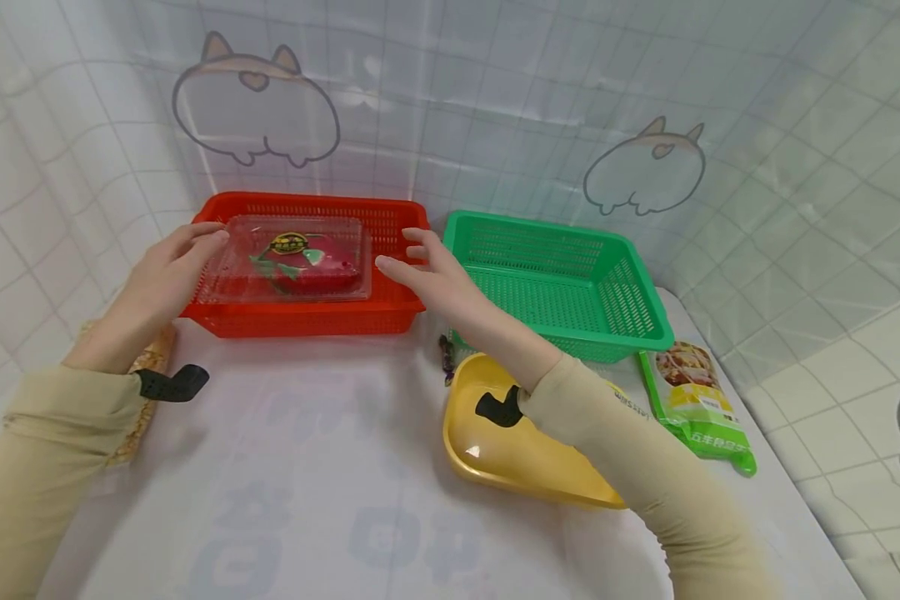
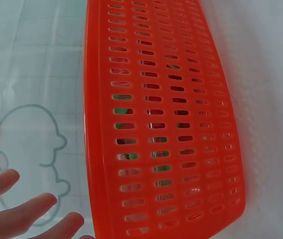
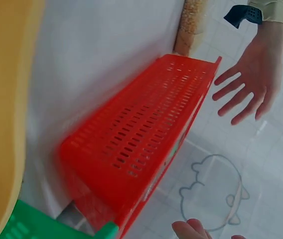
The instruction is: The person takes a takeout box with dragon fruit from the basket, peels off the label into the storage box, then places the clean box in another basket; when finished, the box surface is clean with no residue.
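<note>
A clear plastic box (image 1: 221, 279) with a yellow-and-black label lies tilted inside the red basket (image 1: 307, 321). Within the box shows a red dragon fruit (image 1: 337, 265) with green tips. My left hand (image 1: 168, 271) hovers at the basket's left end, fingertips close to the box's upper left corner, fingers apart in the right wrist view. Over the basket's right end is my right hand (image 1: 446, 279), fingers loosely bent and thumb pointing at the box with a gap between. Neither hand grips anything.
Right of the red basket stands a green basket (image 1: 540, 300). A yellow tray (image 1: 495, 450) lies below my right forearm, beside a green food packet (image 1: 693, 400). A bag of grains (image 1: 153, 358) is under my left wrist. A tiled curtain (image 1: 450, 108) hangs behind.
</note>
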Demonstrator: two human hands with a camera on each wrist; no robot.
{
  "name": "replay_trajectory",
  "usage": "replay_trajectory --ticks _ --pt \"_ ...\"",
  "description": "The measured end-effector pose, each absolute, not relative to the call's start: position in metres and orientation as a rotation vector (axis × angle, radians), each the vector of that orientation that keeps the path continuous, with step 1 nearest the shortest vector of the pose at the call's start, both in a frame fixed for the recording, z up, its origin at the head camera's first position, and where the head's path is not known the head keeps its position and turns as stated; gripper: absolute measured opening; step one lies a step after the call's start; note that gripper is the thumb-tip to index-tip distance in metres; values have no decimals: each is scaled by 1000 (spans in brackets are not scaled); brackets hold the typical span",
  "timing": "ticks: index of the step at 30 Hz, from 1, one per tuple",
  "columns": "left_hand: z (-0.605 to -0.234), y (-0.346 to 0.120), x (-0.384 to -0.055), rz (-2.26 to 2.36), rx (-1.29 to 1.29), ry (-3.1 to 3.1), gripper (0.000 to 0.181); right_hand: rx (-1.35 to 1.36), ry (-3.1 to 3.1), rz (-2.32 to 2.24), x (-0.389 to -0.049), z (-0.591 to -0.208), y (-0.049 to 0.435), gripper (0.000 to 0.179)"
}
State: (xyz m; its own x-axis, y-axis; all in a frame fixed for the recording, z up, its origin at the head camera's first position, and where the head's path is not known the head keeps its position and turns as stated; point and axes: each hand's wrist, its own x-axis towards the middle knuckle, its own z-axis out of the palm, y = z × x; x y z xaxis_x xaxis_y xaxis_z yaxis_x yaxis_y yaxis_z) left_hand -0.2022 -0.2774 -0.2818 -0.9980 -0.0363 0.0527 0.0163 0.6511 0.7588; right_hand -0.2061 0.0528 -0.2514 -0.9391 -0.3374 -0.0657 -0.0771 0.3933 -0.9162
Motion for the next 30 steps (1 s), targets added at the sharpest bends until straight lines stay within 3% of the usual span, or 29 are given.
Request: replay_trajectory --ticks 30 --pt "-296 -285 -242 -1441 132 -2910 86 -114 2306 -1670 -274 -300 -17 74"
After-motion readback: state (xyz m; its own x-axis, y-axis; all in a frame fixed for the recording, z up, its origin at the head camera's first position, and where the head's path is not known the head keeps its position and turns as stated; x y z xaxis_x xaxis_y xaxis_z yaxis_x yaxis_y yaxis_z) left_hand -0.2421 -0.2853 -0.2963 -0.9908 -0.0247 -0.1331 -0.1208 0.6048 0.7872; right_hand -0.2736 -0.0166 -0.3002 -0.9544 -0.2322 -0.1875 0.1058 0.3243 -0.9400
